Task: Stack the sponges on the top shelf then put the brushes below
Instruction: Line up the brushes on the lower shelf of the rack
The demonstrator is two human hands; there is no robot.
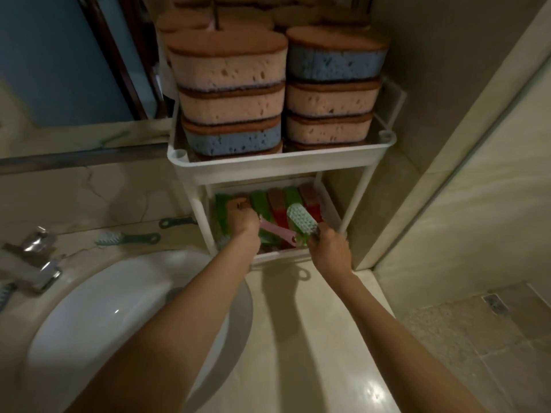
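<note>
Dim beige-tiled bathroom, white basin (98,311), chrome tap (37,262), marble counter (301,347).

Top of frame: the rear sponges (244,13) are blurred and cut off by the edge. The top shelf (268,166) hides the far ends of the stored brushes (275,201). The right hand (329,248) covers the handle of the green brush (301,222). Whether the left hand (243,223) grips the pink brush (277,232) is unclear. At the left edge another brush (4,295) is cropped.

Sponges (226,70) on top shelf (268,164), brushes (276,204) below.
</note>
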